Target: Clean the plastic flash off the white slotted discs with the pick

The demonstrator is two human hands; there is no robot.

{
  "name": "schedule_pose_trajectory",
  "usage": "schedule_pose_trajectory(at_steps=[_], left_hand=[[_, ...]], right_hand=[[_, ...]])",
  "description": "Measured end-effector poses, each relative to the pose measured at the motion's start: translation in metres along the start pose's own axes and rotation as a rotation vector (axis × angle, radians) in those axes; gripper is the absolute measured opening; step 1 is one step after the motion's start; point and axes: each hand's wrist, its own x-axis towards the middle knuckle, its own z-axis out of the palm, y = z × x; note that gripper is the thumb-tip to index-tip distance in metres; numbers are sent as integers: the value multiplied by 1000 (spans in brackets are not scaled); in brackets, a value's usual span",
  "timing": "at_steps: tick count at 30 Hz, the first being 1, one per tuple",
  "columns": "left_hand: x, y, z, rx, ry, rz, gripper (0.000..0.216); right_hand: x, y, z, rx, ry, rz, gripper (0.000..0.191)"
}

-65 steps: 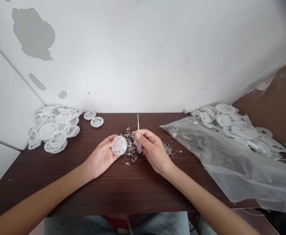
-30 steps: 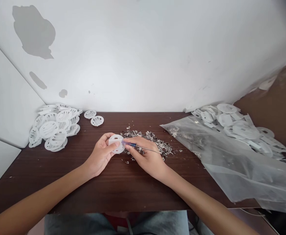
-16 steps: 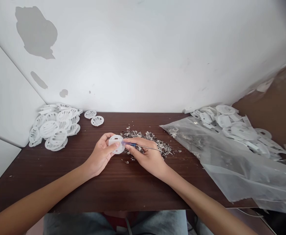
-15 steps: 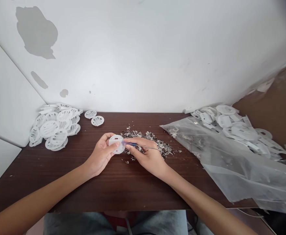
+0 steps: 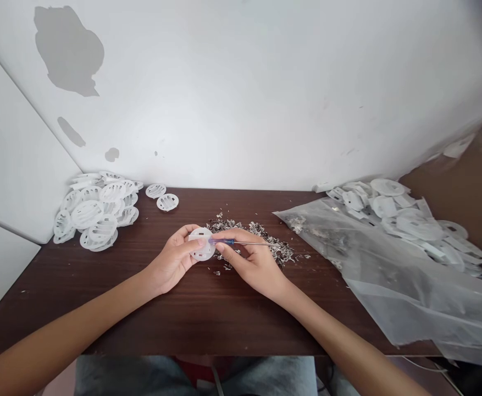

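My left hand (image 5: 173, 262) grips a round white plastic disc (image 5: 201, 252) with small slots, thumb on its face and fingers behind. My right hand (image 5: 254, 263) holds a screwdriver (image 5: 228, 241) by its blue and purple handle. The handle's end meets the disc near its right side, and the metal shaft points away to the right, over the back of that hand. Just beyond both hands lies a heap of small metal pieces (image 5: 282, 252), partly hidden by my right hand.
A pile of white slotted discs (image 5: 87, 213) stands at the left against the wall, with two loose discs (image 5: 167, 202) beside it. On the right a clear plastic bag (image 5: 372, 264) spreads over the brown table (image 5: 199, 324), with more white plastic parts (image 5: 416, 220) at its opening.
The camera view has shifted slightly, so everything sits a little further right. Both hands keep the same hold on the disc and the screwdriver; the shaft now points more level.
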Motion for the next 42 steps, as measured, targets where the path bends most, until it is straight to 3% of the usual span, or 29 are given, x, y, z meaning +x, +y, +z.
schedule_pose_trajectory(at_steps=[13, 26, 31, 34, 37, 42], left_hand=[[-2, -4, 3, 84, 37, 73, 42], [-4, -11, 8, 183, 150, 135, 52], [-5, -6, 7, 152, 143, 90, 46], [-2, -4, 7, 102, 163, 77, 42], [1, -3, 7, 53, 170, 59, 39], [3, -1, 6, 6, 174, 18, 33]], right_hand=[[-3, 9, 5, -51, 70, -153, 18], [-7, 9, 18, -482, 16, -381, 31], [-3, 13, 15, -244, 12, -224, 31], [2, 15, 11, 15, 40, 20, 22], [7, 16, 8, 240, 90, 230, 28], [9, 15, 6, 384, 149, 324, 32]])
